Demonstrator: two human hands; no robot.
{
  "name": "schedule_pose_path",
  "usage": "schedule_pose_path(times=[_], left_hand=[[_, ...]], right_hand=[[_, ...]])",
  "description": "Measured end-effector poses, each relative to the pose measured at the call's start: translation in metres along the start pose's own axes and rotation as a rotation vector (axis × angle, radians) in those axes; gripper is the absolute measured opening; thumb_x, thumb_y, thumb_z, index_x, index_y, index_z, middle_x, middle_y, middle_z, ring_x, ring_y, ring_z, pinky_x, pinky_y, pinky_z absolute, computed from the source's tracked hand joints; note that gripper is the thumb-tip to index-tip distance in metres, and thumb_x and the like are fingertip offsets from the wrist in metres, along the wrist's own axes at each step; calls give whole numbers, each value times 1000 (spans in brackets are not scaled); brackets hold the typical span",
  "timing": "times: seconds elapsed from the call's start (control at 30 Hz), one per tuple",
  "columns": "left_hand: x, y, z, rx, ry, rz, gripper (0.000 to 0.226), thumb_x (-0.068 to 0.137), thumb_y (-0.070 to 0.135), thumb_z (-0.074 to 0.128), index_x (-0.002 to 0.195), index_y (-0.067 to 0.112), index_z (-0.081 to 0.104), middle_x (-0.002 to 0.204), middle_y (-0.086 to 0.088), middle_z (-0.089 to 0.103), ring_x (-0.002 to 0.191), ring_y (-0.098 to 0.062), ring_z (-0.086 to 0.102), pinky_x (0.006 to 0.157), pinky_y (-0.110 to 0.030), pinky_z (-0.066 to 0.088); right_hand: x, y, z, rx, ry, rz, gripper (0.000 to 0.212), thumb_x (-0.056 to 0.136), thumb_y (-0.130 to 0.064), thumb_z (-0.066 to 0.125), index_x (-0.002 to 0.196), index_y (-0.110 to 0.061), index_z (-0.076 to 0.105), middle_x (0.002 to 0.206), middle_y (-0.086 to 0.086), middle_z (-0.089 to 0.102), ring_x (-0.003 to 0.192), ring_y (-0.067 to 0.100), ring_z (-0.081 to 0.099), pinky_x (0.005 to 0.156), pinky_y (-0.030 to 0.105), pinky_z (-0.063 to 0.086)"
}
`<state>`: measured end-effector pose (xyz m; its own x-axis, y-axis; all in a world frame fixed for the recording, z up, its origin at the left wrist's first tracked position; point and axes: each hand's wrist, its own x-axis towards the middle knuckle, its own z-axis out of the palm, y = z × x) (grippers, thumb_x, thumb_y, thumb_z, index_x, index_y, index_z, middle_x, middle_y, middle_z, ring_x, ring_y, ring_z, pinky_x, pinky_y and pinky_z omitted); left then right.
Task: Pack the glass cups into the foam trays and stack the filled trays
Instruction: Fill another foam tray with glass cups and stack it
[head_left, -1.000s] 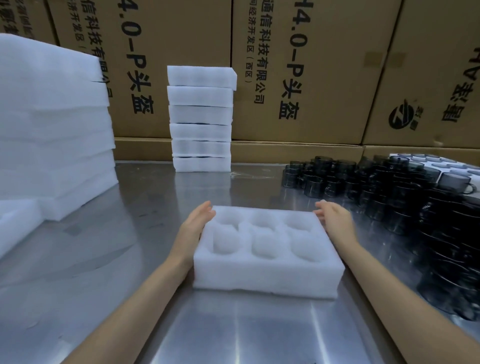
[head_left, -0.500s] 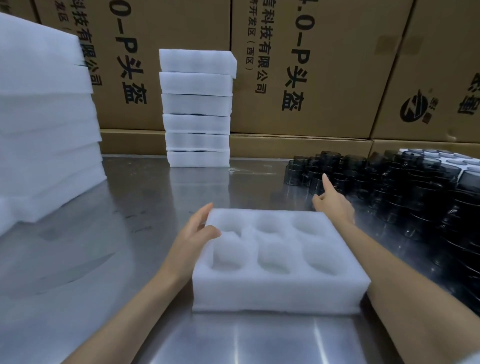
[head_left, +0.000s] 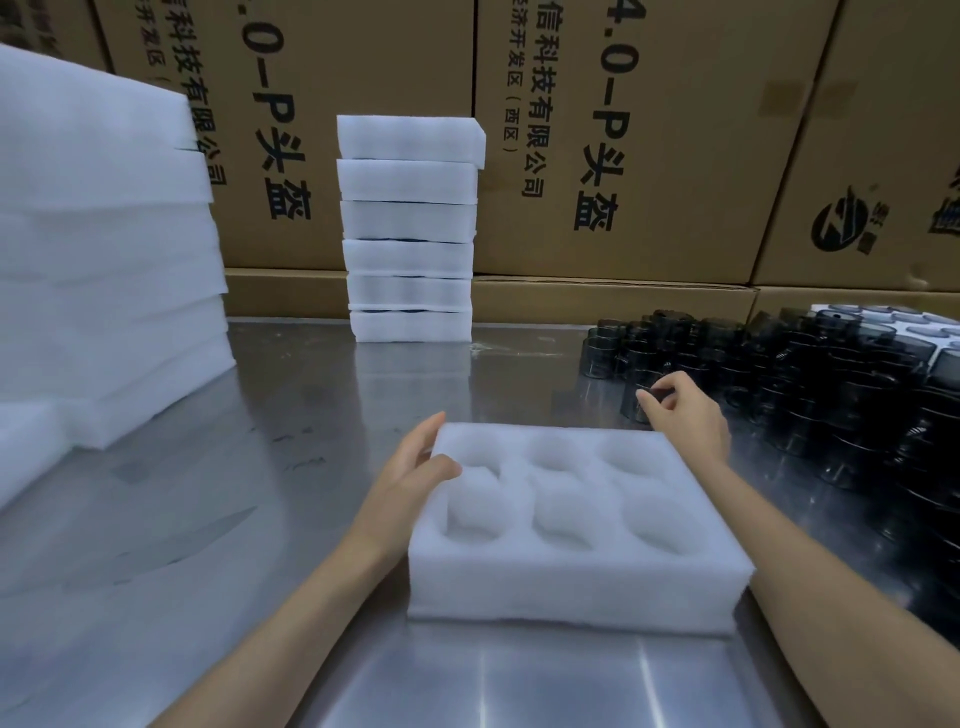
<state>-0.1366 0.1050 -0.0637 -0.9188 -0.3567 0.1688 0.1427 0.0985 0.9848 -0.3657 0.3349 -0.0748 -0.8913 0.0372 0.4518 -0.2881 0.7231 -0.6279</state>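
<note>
The left hand (head_left: 415, 467) is resting loosely open against the empty foam tray (head_left: 571, 525) on the steel table (head_left: 260, 519). The right hand (head_left: 685, 415), pointing half a second ago, is now closing fingers around a dark glass cup (head_left: 636, 405).

Foam tray (head_left: 571, 582) at 6 o'clock: white expanded foam, matt, finely grained, soft-edged around its six pockets. Filled tray stack (head_left: 410, 228) at 12 o'clock and foam sheet pile (head_left: 98, 249) at 9 o'clock: same matt white foam. Table (head_left: 234, 519): brushed metal, glossy, streaky reflections, faint scuffs. Glass cups (head_left: 831, 395) at 3 o'clock: dark smoked glass, smooth, shiny. Cartons (head_left: 701, 156) behind: brown corrugated cardboard, matt, black print.
</note>
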Motion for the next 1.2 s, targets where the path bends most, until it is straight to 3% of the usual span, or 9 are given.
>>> schedule_pose_path(times=[0.2, 0.3, 0.4, 0.53, 0.63, 0.77, 0.93, 1.07, 1.2], left_hand=[[0, -1, 0, 38, 15, 8, 45, 90, 3, 50, 128, 27, 43, 102, 29, 50, 75, 31, 50, 59, 4, 38], [0, -2, 0, 51, 23, 5, 42, 91, 1, 50, 122, 28, 44, 93, 35, 52, 73, 30, 50, 58, 4, 37], [-1, -1, -1, 52, 11, -1, 52, 90, 11, 55, 138, 22, 40, 110, 28, 48, 91, 24, 48, 65, 3, 37], [0, -3, -1, 88, 1, 15, 62, 85, 19, 61, 143, 20, 37, 110, 34, 44, 90, 29, 42, 69, 3, 36], [1, -6, 0, 92, -1, 24, 54, 91, 10, 54, 142, 19, 37, 114, 31, 47, 83, 34, 42, 67, 6, 36], [1, -6, -1, 98, 0, 36, 53, 92, 9, 53, 142, 19, 37, 105, 36, 42, 81, 36, 42, 66, 7, 35], [0, -5, 1, 85, 12, 49, 50, 91, 4, 53, 138, 16, 40, 103, 30, 47, 76, 35, 45, 63, 6, 36], [-1, -2, 0, 91, -25, 46, 57, 82, 18, 61, 136, 17, 43, 124, 18, 53, 100, 22, 49, 82, -2, 40], [-2, -1, 0, 115, -35, 72, 37, 78, 18, 56, 110, 37, 54, 102, 30, 57, 84, 26, 51, 69, 2, 39]], right_hand=[[-31, -2, -14, 177, -46, -76, 16, 85, -41, 65, 79, -30, 54, 73, -7, 55, 67, 11, 52, 53, 27, 36], [-41, -11, -24, 334, -1, -87, 18, 82, -35, 70, 73, -30, 56, 92, -8, 46, 83, 13, 51, 67, 29, 41], [-42, -27, -40, 354, 80, -184, 26, 85, -28, 67, 70, -16, 50, 101, -2, 50, 103, 15, 47, 79, 31, 37], [-40, -64, -69, 485, 17, -213, 41, 91, -35, 56, 71, -4, 38, 68, 9, 44, 70, 22, 46, 64, 37, 37], [-44, -98, -85, 530, 13, -240, 44, 90, -39, 57, 67, -5, 42, 68, 7, 44, 69, 24, 48, 66, 41, 44], [-59, -141, -95, 620, -192, -162, 40, 85, -54, 59, 67, -19, 50, 54, -16, 52, 50, -1, 50, 48, 11, 41], [-90, -168, -67, 610, -577, -115, 35, 84, -51, 62, 84, -16, 61, 70, -2, 58, 58, 11, 52, 44, 15, 36], [-110, -162, -35, 497, -550, -139, 46, 82, -52, 62, 81, -7, 56, 82, -1, 50, 76, 12, 46, 63, 24, 35], [-118, -157, -25, 381, -527, -181, 39, 81, -55, 61, 104, -24, 57, 108, -8, 39, 91, -3, 48, 66, 15, 37]])
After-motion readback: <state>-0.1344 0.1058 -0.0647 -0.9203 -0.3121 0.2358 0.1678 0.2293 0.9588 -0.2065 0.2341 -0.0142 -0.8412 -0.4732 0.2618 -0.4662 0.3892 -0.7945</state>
